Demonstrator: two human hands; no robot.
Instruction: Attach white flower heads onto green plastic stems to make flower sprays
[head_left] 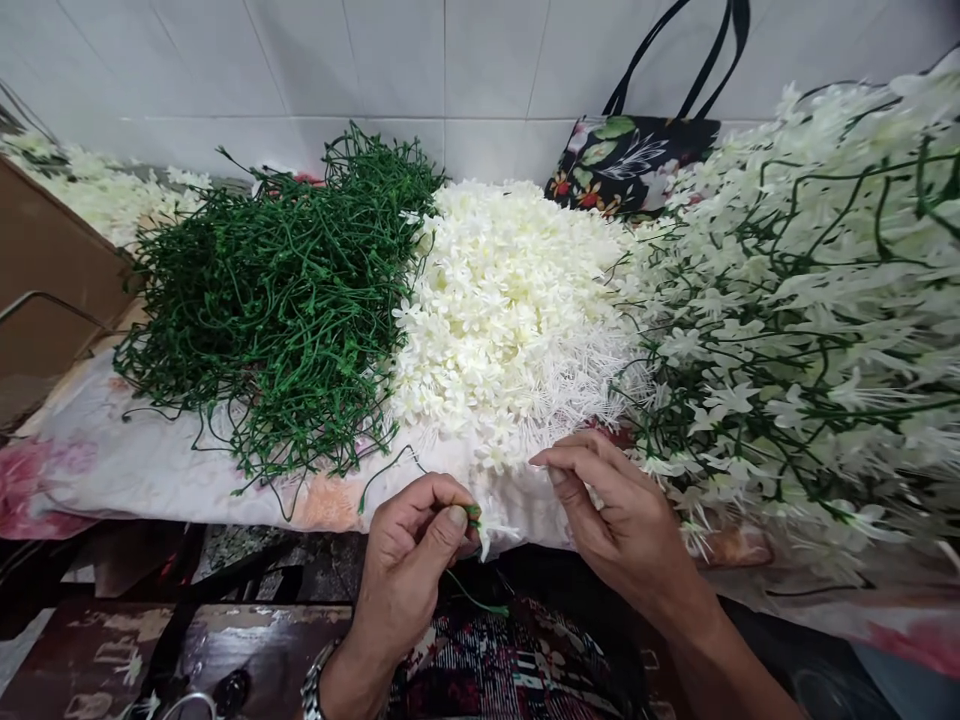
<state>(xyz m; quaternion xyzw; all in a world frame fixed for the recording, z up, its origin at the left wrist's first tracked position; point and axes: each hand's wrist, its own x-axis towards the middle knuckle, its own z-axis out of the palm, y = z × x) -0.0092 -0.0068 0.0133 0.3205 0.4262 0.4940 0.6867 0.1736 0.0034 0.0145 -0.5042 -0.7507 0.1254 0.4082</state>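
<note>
Between thumb and fingers, my left hand (pixel 420 550) pinches a green artificial flower stem, with a white artificial flower (pixel 489 532) at its tip pointing right. Loose stem ends (pixel 480 597) stick out above and below that hand. To the right, my right hand (pixel 611 505) is raised with its thumb and forefinger nearly together; a tiny white bit shows at the fingertips, too small to name. Just beyond it lie a heap of white petal pieces (pixel 499 300) and fine white stamen pieces (pixel 581 375). A tangled pile of green stems (pixel 292 290) lies to the left.
Assembled white flowers on stems (pixel 780 330) crowd the right side. A black floral bag (pixel 637 160) leans on the tiled wall (pixel 360 60). At the left stands a cardboard box (pixel 52 270). A floral cloth (pixel 187 470) covers the work surface; its front edge lies near my hands.
</note>
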